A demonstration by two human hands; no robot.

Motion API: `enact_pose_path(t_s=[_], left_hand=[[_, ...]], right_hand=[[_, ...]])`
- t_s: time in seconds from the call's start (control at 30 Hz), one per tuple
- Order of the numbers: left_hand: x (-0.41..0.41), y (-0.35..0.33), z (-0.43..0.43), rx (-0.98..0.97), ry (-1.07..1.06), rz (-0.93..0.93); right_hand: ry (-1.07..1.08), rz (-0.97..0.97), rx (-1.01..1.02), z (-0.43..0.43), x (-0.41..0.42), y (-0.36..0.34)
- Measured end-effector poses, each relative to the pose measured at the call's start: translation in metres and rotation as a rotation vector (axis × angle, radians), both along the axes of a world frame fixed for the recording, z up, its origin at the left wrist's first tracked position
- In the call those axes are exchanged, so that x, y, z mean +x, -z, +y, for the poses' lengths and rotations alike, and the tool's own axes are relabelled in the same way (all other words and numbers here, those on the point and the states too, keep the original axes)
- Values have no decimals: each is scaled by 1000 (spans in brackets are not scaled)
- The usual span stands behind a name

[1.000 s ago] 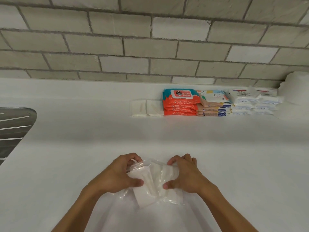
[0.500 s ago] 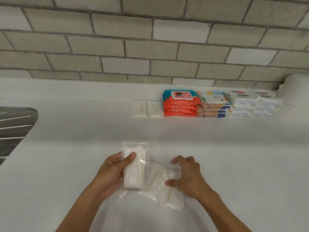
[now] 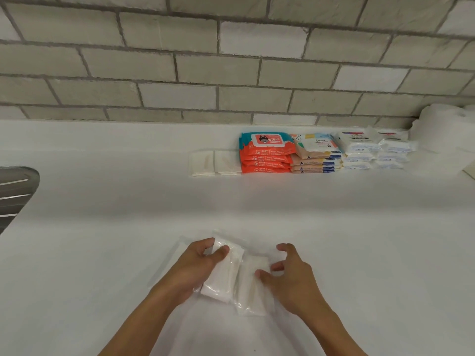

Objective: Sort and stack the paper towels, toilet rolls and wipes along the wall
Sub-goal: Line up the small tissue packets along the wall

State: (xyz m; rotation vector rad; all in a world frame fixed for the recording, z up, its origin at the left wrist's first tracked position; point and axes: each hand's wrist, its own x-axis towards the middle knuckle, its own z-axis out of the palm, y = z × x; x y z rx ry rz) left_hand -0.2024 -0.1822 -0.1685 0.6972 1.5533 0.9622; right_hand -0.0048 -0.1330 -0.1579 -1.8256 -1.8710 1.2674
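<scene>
Two small white tissue packs in clear wrap lie side by side on the white counter near me. My left hand [image 3: 198,265] grips the left pack [image 3: 222,276], thumb across its top. My right hand [image 3: 290,273] pinches the right pack [image 3: 253,286] with thumb and fingers at its right edge. Along the wall stand sorted stacks: two flat clear tissue packs [image 3: 214,163], orange baby wipes [image 3: 266,156], beige patterned wipes [image 3: 314,155], white wipe packs [image 3: 372,150], and a white paper roll [image 3: 439,129] at the far right.
A brick wall [image 3: 231,73] runs behind the white counter [image 3: 102,227]. A steel sink drainer [image 3: 15,191] sits at the left edge. A second roll [image 3: 470,109] shows partly at the right border.
The left hand lifted one pack out of the clear bag, then lowered it onto the counter beside the other pack. The right hand shifted onto the right pack's edge.
</scene>
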Motion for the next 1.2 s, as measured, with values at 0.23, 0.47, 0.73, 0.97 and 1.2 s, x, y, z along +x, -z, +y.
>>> enact_pose_path(t_s=[0.23,0.47,0.73,0.97,1.2], left_hand=[[4,-5,0,-38,-66,-117],[9,1,-1,-8,-127,-62],[14,0,5,2,-107,-73],[20,-9,3,7,-66,-171],[31,-11,7,49,-72,-173]], right_hand=[[98,183,-189,8,6,5],[38,-29,73,-2,5,3],[85,64,-39,0,5,0],[216,201,-85,3,7,13],[194,221,-50,0,5,18]])
